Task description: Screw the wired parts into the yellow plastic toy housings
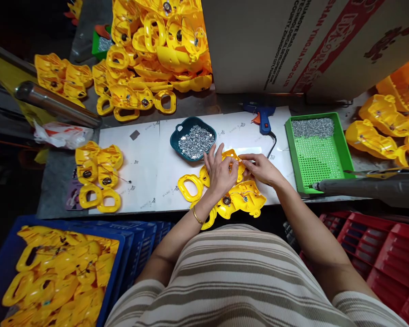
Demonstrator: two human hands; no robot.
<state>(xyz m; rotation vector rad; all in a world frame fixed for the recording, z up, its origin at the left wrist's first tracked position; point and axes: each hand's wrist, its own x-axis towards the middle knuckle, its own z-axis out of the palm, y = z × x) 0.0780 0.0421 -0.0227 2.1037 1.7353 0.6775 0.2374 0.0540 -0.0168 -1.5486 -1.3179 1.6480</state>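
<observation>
A yellow plastic toy shell half (232,155) with a ring handle (190,187) lies on the white board under my hands. My left hand (221,174) is over it, thumb and forefinger pinched together and the other fingers raised; what the pinch holds is hidden. At the shell's right edge, the fingers of my right hand (260,168) close on the rim. Nearer my body lies a matching shell half (245,198), its inside showing a round speaker-like part (226,200) and thin wires. Just beyond my left fingers stands a dark teal basket (175,141) full of small metal pieces.
A blue glue gun (265,122) and a green tray (348,152) with metal pieces lie to the right. Wired yellow shells (98,175) sit at left. Behind are piled shells (139,63) and a cardboard box (252,45); blue (122,254) and red crates (391,259) stand below.
</observation>
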